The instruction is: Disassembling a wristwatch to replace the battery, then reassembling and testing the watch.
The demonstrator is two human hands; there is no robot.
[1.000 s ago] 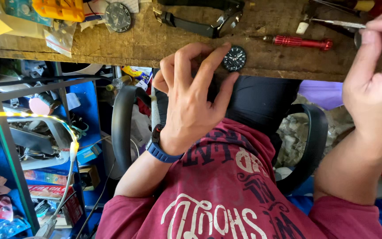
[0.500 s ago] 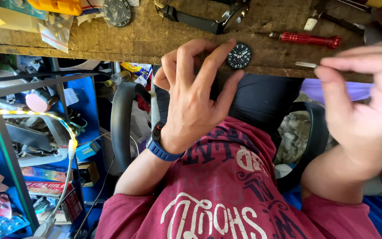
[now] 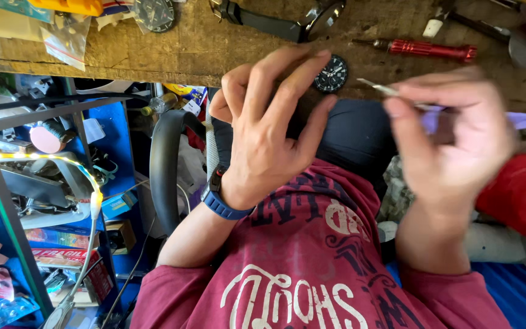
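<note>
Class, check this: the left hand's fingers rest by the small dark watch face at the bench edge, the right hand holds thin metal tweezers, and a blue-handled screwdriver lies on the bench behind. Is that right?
One detail is wrong: the screwdriver has a red handle, not blue, as the head view shows. The left hand is by the watch face, and the right hand holds the thin metal tool.

1. The left hand [image 3: 269, 131] is raised near the worktop's front edge, its fingers spread and slightly curled.
2. The right hand [image 3: 452, 143] is blurred, its fingertips pinched together.
</note>
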